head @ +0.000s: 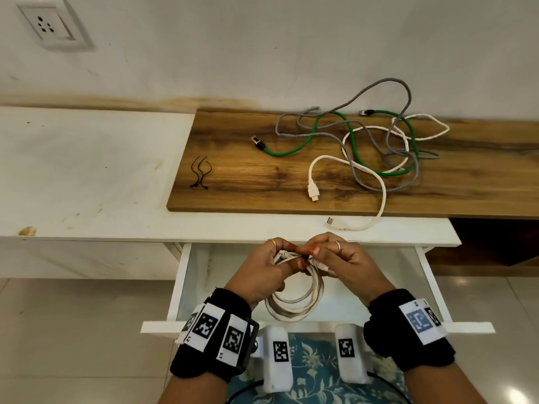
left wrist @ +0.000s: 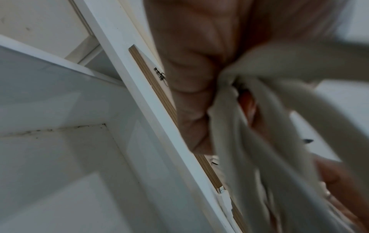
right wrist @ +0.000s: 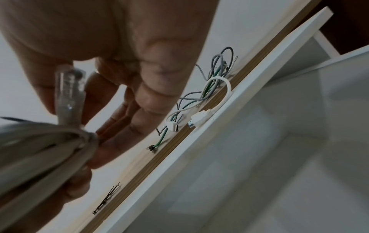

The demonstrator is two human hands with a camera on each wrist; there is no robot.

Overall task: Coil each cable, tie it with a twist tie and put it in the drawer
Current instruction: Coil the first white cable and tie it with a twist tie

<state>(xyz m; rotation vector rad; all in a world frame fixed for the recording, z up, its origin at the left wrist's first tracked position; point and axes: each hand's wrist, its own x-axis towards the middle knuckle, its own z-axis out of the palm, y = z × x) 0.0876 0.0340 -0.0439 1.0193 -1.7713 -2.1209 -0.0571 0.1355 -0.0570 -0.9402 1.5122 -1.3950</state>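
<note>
A coiled white cable point(head: 294, 306) hangs over the open white drawer point(head: 181, 282), held between both hands. My left hand point(head: 281, 259) grips the top of the coil, its fingers point(left wrist: 189, 97) curled round the bunched strands point(left wrist: 251, 126). My right hand point(head: 314, 252) pinches a dark twist tie point(head: 305, 259) at the same spot, beside the cable's clear plug point(head: 316, 263). That plug point(right wrist: 69, 88) sticks up next to the right fingers point(right wrist: 123, 119) in the right wrist view. How far the tie is wrapped is hidden by the fingers.
On the wooden board point(head: 233, 185) lie a loose green cable point(head: 291, 150), a grey cable point(head: 379, 91) and a white cable point(head: 318, 167), tangled together. Spare black twist ties point(head: 199, 173) lie at the board's left end. A wall socket point(head: 46, 23) is at upper left.
</note>
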